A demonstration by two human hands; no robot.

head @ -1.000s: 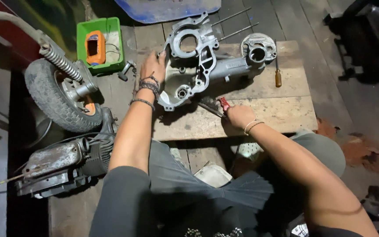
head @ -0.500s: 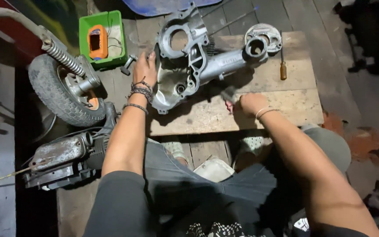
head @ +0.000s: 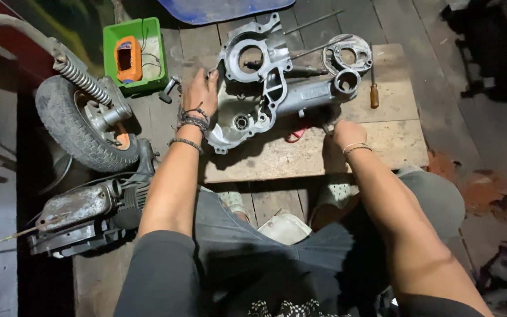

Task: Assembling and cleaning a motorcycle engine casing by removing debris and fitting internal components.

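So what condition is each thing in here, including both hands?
Engine casing: bare, lying flat on the wooden board.
Left hand: resting on the casing's left edge.
Right hand: closed on a red-handled tool.
Screwdriver: lying untouched.
Wheel: detached, leaning.

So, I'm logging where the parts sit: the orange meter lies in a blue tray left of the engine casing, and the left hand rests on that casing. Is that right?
Not quite: the tray is green, not blue, as the head view shows. The orange meter does lie in it, left of the engine casing, and the left hand rests on the casing's left edge.
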